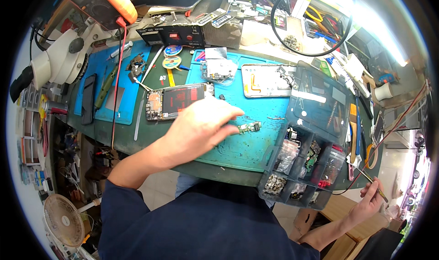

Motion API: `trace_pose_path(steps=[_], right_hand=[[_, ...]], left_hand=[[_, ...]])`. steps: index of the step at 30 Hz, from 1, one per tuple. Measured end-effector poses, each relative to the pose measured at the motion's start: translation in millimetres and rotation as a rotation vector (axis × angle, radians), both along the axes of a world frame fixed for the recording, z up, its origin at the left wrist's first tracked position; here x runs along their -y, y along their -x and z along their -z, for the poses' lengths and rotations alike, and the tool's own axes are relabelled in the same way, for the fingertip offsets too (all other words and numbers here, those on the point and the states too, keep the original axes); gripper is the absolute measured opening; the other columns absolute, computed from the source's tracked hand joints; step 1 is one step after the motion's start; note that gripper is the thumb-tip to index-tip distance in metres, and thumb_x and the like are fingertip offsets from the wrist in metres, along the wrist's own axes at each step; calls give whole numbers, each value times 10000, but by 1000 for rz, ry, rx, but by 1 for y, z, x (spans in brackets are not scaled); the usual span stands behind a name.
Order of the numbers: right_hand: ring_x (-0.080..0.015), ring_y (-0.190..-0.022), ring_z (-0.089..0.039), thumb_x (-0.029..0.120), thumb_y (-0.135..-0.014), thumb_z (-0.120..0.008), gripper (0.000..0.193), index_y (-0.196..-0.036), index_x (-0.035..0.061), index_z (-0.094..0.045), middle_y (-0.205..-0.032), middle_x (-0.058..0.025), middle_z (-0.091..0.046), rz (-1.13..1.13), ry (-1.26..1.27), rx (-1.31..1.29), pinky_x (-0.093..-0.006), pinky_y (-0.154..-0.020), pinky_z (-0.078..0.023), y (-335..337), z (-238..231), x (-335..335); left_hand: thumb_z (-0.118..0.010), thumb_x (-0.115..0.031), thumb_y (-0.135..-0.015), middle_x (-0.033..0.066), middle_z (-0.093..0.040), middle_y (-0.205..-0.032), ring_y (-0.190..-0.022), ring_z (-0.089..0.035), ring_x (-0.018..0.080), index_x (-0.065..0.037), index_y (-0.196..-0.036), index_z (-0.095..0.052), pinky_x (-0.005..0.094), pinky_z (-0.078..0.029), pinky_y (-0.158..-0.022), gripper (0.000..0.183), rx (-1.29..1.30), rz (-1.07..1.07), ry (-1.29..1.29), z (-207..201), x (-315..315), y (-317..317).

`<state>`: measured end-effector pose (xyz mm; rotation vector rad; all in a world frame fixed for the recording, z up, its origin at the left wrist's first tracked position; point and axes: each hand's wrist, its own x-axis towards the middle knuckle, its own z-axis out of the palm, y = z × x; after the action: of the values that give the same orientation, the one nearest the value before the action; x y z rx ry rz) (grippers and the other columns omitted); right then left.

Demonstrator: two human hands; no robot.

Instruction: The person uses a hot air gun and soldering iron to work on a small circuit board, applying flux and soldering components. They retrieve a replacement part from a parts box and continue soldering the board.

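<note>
With left grip (201, 123) parted at circuit board (249, 127), right grip (369, 199) clamped on slim tool (382, 195).
Probably light, stiff, fragile; best held edgewise.

A green workbench (125, 143) carries two blue mats (272, 141).
Two spools (172, 62) and a slim grey strip (138, 124) lie between them; an open compartment box (320, 116) sits at right.

A long white tube light (386, 37) glares at upper right. Pale tiled floor (155, 187) shows below the dark green counter (242, 174), near a light-brown wooden cabinet (336, 209).
</note>
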<state>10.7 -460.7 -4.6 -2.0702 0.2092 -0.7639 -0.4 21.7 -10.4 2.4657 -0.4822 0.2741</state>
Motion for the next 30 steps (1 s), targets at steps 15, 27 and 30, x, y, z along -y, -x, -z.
trace_pose_path(steps=[15, 27, 30], right_hand=[[-236, -939, -548, 175, -1032, -356, 332, -1081, -46, -599, -1036, -152, -591, -206, 204, 289, -341, -873, -448, 13, -9, 17], [-238, -723, -588, 443, -815, -811, 405, -1047, 113, -760, -944, -37, -695, -962, 1007, 142, -368, -643, -452, 50, -26, -115], [-183, -658, -532, 189, -788, -790, 280, -1059, 121, -776, -881, 0, -668, -996, 1151, 166, -322, -583, -405, 44, -13, -128]], left_hand=[[-701, -6, -923, 60, -719, -1011, -869, -652, 125, -19, -1232, -688, 270, -524, -798, 310, 85, -587, 244, -15, -78, 43], [-852, -261, -746, 140, -560, -1448, -1373, -483, 351, -55, -1449, -515, 463, -371, -1158, 807, -23, -161, -198, -6, -85, 34], [-838, -288, -756, 140, -561, -1443, -1365, -488, 354, -53, -1442, -520, 467, -372, -1156, 792, 19, -142, -185, -8, -78, 31]])
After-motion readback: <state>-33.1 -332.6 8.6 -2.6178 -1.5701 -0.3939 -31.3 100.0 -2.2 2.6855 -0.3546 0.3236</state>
